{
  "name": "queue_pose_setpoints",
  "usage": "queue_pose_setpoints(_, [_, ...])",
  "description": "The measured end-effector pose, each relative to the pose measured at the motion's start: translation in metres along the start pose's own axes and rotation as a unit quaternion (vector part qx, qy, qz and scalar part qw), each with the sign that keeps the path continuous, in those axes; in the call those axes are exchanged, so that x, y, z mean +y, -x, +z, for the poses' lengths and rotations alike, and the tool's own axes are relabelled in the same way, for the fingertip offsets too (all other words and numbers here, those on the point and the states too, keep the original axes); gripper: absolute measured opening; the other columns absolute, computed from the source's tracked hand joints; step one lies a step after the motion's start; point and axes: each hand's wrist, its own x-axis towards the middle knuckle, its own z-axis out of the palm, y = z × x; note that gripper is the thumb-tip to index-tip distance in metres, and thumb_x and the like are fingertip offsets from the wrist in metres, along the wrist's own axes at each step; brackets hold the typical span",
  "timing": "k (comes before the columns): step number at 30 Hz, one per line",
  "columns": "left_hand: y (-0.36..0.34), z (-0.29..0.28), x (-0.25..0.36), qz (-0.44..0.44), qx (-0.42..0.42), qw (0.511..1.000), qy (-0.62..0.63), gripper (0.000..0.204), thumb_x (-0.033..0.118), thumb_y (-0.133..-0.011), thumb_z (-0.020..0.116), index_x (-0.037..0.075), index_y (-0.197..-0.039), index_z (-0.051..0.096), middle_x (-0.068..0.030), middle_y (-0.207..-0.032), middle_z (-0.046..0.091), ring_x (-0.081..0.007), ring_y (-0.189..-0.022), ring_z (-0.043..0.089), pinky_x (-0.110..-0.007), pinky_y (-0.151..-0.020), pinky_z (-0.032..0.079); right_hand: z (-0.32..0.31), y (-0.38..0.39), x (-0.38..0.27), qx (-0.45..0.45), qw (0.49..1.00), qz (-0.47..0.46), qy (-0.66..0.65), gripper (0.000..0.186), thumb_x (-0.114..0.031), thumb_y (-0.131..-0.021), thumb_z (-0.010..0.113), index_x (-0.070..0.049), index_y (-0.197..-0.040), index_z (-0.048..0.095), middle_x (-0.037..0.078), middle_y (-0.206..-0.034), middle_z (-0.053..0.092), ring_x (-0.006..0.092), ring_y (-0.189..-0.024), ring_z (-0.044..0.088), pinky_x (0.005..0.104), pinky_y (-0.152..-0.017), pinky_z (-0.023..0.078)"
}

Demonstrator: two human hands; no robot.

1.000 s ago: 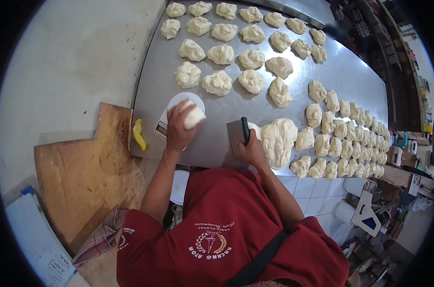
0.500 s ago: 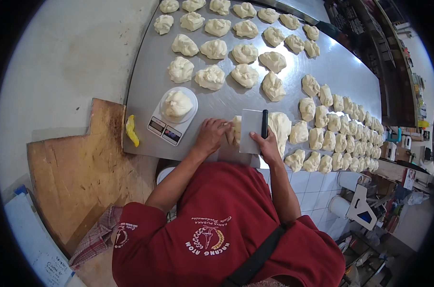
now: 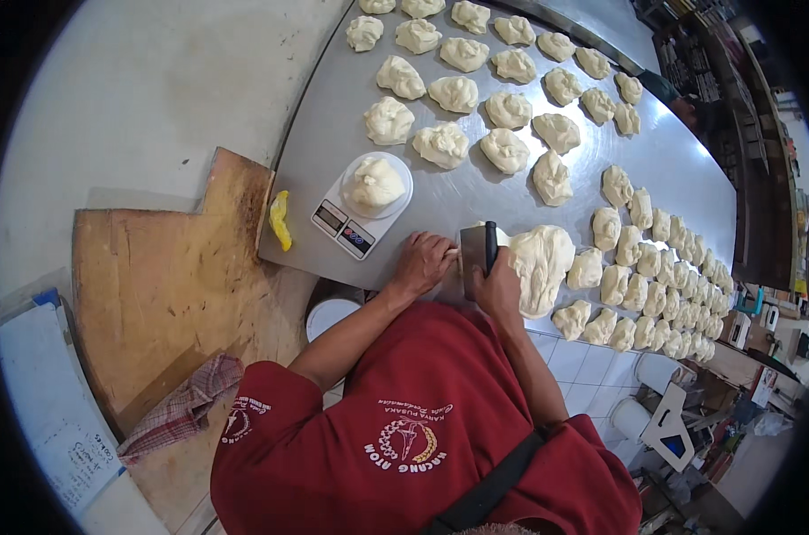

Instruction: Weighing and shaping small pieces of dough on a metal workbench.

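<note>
My right hand (image 3: pixel 498 287) grips the black handle of a dough scraper (image 3: pixel 472 259), its flat metal blade standing on edge on the table. Just right of the blade lies a large smooth mass of pale dough (image 3: pixel 541 267). My left hand (image 3: pixel 425 263) is closed left of the blade, its fingertips at a sliver of pale dough mostly hidden by the fingers and the scraper. Farther left, a white digital kitchen scale (image 3: pixel 346 234) carries a round dough lump (image 3: pixel 375 185).
Rows of dough lumps (image 3: pixel 454 94) cover the far side of the steel table (image 3: pixel 315 152); smaller pieces (image 3: pixel 614 285) crowd its right. A yellow crumpled thing (image 3: pixel 280 220) lies at the left edge. Below are a wooden board (image 3: pixel 155 294), checked cloth (image 3: pixel 181 406) and white bucket (image 3: pixel 331 316).
The scraper has swung from lying broad-face up to standing on edge beside the large dough. My left hand stays close on its left. The whole view has shifted, moving the table rightward.
</note>
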Motion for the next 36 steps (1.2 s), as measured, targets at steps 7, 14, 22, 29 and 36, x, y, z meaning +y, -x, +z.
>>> queue_pose_setpoints(7, [-0.005,-0.013,0.001,-0.016,0.018,0.995,-0.093,0.014,0.024,-0.094,0.069,0.010,-0.094,0.070,-0.0051,-0.092,0.073,-0.0278,-0.088,0.064,-0.041,-0.090,0.048,0.022,-0.010,-0.015,0.011,0.999,-0.013,0.036,0.040,-0.020,-0.093,0.066,-0.001,-0.120,0.043,0.028,-0.082,0.069,0.0524,-0.067,0.067,0.0595,-0.061,0.051])
queue_pose_setpoints(14, [-0.031,-0.097,0.003,-0.042,0.219,0.965,-0.138,0.027,0.013,-0.090,0.076,0.010,-0.117,0.076,-0.0077,-0.100,0.073,-0.0289,-0.093,0.064,-0.044,-0.093,0.049,0.024,-0.022,0.006,0.015,1.000,0.002,-0.018,0.038,-0.021,-0.093,0.068,-0.001,-0.117,0.047,0.028,-0.084,0.068,0.0498,-0.072,0.068,0.0547,-0.065,0.054])
queue_pose_setpoints(22, [-0.044,-0.124,-0.010,0.000,0.259,0.929,-0.266,0.035,0.008,-0.095,0.062,0.007,-0.128,0.074,-0.0114,-0.123,0.069,-0.0301,-0.112,0.063,-0.042,-0.102,0.048,-0.012,-0.019,0.022,-0.020,0.968,0.053,-0.245,0.042,-0.021,-0.094,0.074,0.004,-0.123,0.056,0.022,-0.096,0.070,0.0364,-0.081,0.068,0.0431,-0.076,0.056])
queue_pose_setpoints(29, [-0.006,-0.009,0.002,0.098,0.050,0.993,-0.042,0.039,0.012,-0.092,0.062,0.007,-0.130,0.072,-0.0092,-0.125,0.070,-0.0292,-0.104,0.066,-0.040,-0.094,0.054,-0.038,-0.009,0.027,-0.008,0.905,0.115,-0.410,0.047,-0.021,-0.093,0.078,0.006,-0.127,0.061,0.017,-0.104,0.071,0.0272,-0.086,0.068,0.0367,-0.082,0.056])
queue_pose_setpoints(36, [0.002,0.011,-0.006,0.033,-0.012,0.999,-0.017,0.026,0.017,-0.092,0.071,0.012,-0.116,0.078,-0.0032,-0.107,0.074,-0.0255,-0.095,0.067,-0.037,-0.086,0.055,-0.032,-0.006,0.022,-0.040,0.974,0.059,-0.215,0.040,-0.021,-0.091,0.077,0.004,-0.117,0.060,0.021,-0.101,0.070,0.0298,-0.085,0.069,0.0427,-0.078,0.056])
